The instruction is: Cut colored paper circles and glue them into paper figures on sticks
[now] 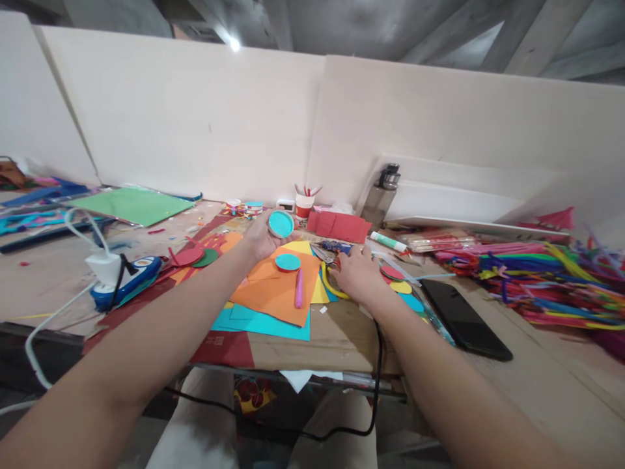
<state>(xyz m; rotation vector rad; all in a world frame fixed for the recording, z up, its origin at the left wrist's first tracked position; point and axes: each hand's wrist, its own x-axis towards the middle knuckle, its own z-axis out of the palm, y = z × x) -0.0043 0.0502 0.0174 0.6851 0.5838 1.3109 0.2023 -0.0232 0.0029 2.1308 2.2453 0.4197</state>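
My left hand (260,236) holds up a round piece with a turquoise face and pale rim (281,224), above the orange paper. Under it, a turquoise disc (288,262) and a pink marker (299,288) lie on the orange paper (263,293), which overlaps turquoise sheets (273,324). My right hand (359,273) reaches down beside a yellow-handled tool (329,284) and small cluttered items; its fingertips are partly hidden, and whether they grip anything is unclear.
A black phone (463,319) lies to the right, near colourful pipe cleaners (551,286). Behind stand a cup of pens (305,206), red paper (342,227), a glue stick (388,241) and a bottle (379,198). A power strip (125,284) sits left; a black cable (293,431) hangs in front.
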